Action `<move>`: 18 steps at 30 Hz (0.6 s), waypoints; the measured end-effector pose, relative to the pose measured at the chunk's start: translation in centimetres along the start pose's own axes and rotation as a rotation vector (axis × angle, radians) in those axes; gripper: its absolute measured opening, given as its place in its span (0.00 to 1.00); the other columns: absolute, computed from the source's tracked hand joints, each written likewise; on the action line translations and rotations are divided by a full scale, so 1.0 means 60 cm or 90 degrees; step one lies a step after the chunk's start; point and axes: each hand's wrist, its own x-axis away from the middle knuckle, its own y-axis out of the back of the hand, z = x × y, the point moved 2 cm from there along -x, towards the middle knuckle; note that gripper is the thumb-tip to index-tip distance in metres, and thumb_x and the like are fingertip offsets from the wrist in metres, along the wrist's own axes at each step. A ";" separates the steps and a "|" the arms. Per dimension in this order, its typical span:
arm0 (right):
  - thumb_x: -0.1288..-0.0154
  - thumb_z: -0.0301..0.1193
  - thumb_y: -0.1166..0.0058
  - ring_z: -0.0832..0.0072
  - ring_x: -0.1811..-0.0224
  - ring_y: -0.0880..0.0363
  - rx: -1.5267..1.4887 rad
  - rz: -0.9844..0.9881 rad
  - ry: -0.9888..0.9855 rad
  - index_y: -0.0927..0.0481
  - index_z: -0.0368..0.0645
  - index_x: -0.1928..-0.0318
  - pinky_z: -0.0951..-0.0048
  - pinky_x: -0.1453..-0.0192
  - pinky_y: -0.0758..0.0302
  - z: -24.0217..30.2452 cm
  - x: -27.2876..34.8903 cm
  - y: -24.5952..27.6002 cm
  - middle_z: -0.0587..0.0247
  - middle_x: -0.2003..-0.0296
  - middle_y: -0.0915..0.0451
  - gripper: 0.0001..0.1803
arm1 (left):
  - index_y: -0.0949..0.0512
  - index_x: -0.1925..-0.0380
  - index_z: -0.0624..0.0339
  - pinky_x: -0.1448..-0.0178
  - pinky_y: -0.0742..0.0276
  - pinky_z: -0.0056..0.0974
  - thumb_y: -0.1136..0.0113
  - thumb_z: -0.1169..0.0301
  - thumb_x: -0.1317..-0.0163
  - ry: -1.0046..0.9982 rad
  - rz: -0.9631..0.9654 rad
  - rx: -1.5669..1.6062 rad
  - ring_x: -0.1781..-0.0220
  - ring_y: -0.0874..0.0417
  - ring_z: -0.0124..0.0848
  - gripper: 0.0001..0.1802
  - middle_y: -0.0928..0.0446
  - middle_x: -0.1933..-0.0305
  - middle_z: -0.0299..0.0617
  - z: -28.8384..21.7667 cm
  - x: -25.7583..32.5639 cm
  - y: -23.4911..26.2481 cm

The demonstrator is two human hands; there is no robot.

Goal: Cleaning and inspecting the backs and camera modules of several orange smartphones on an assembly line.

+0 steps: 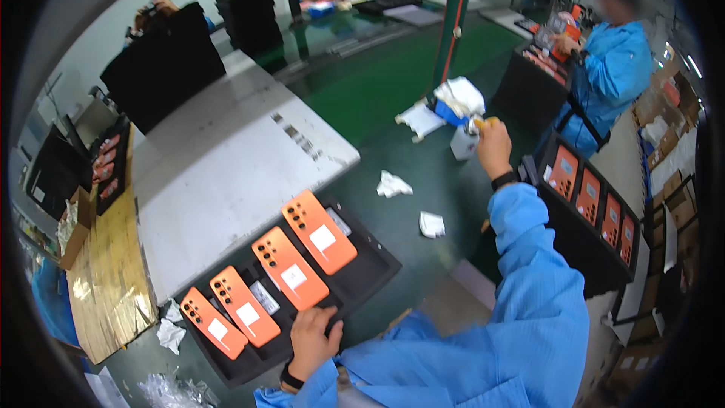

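Orange phones (291, 269), 4 of them, lie back-up in a slanting row in the black tray (377, 257), near and left of centre, each wearing a white label, and here's the left hand (313, 344) right beside them! It rests at the tray's near edge, by the near end of the 3rd phone from the left, fingers half spread and loosely bent, gripping nothing. Over to the right hand (493, 147), stretched far out to the white bottle (461, 143) on the green table (393, 151): the fingers curl in close at its top, but it's too small out there to tell whether they have hold of it. Just behind sits a white pile of wipes (461, 97), and 2 crumpled scraps (394, 184) lie between the hands. Off to the right, 4 more orange phones (587, 196) fill another black tray, with a co-worker in blue (615, 60) standing beyond.
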 end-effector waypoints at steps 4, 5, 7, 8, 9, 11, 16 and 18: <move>0.55 0.24 0.33 0.58 0.54 0.23 0.074 0.054 0.047 0.14 0.47 0.64 0.56 0.55 0.25 0.012 0.010 -0.024 0.61 0.61 0.22 0.14 | 0.15 0.56 0.54 0.55 0.21 0.44 0.28 0.66 0.49 -0.005 -0.018 -0.027 0.57 0.20 0.44 0.18 0.25 0.66 0.41 0.010 0.012 -0.008; 0.56 0.24 0.33 0.59 0.54 0.24 0.072 0.059 0.047 0.14 0.48 0.64 0.57 0.55 0.26 0.014 0.007 -0.027 0.62 0.61 0.23 0.14 | 0.15 0.56 0.54 0.55 0.21 0.44 0.28 0.66 0.49 -0.008 -0.031 -0.028 0.57 0.20 0.44 0.18 0.25 0.66 0.41 0.011 0.009 -0.008; 0.56 0.25 0.33 0.60 0.53 0.24 0.077 0.063 0.046 0.14 0.48 0.64 0.58 0.54 0.28 0.015 0.006 -0.027 0.62 0.61 0.23 0.14 | 0.14 0.56 0.53 0.56 0.21 0.43 0.28 0.66 0.48 -0.007 -0.013 -0.041 0.58 0.21 0.42 0.18 0.25 0.66 0.40 0.008 0.018 -0.003; 0.55 0.25 0.34 0.61 0.53 0.24 0.090 0.045 0.051 0.14 0.49 0.63 0.59 0.54 0.29 0.015 -0.001 -0.026 0.63 0.61 0.22 0.14 | 0.14 0.55 0.52 0.57 0.21 0.42 0.29 0.66 0.47 -0.011 -0.013 -0.034 0.58 0.21 0.41 0.17 0.25 0.66 0.40 0.007 0.013 -0.003; 0.54 0.25 0.34 0.62 0.53 0.24 0.102 0.023 0.054 0.14 0.50 0.63 0.59 0.54 0.30 0.016 -0.008 -0.022 0.63 0.61 0.22 0.13 | 0.14 0.55 0.52 0.57 0.21 0.42 0.29 0.66 0.47 -0.009 -0.020 -0.036 0.58 0.21 0.41 0.17 0.25 0.66 0.40 0.001 0.013 0.002; 0.53 0.25 0.35 0.62 0.53 0.25 0.091 0.027 0.059 0.14 0.50 0.63 0.59 0.54 0.30 0.024 -0.003 -0.011 0.63 0.61 0.22 0.13 | 0.14 0.54 0.52 0.57 0.21 0.42 0.29 0.65 0.46 0.008 0.003 -0.038 0.58 0.21 0.41 0.17 0.26 0.66 0.40 -0.009 0.020 0.011; 0.56 0.25 0.33 0.62 0.52 0.25 0.099 0.037 0.045 0.14 0.52 0.62 0.58 0.53 0.31 0.021 -0.007 -0.022 0.65 0.60 0.21 0.16 | 0.14 0.54 0.52 0.56 0.21 0.42 0.30 0.65 0.45 0.008 0.030 -0.047 0.58 0.21 0.41 0.17 0.26 0.66 0.40 0.001 0.032 0.008; 0.58 0.26 0.32 0.62 0.51 0.25 0.093 0.045 0.034 0.13 0.52 0.62 0.58 0.52 0.32 0.023 -0.006 -0.019 0.66 0.59 0.21 0.17 | 0.14 0.54 0.52 0.56 0.21 0.42 0.30 0.65 0.44 0.018 0.033 -0.040 0.58 0.21 0.41 0.17 0.26 0.66 0.40 0.002 0.038 0.008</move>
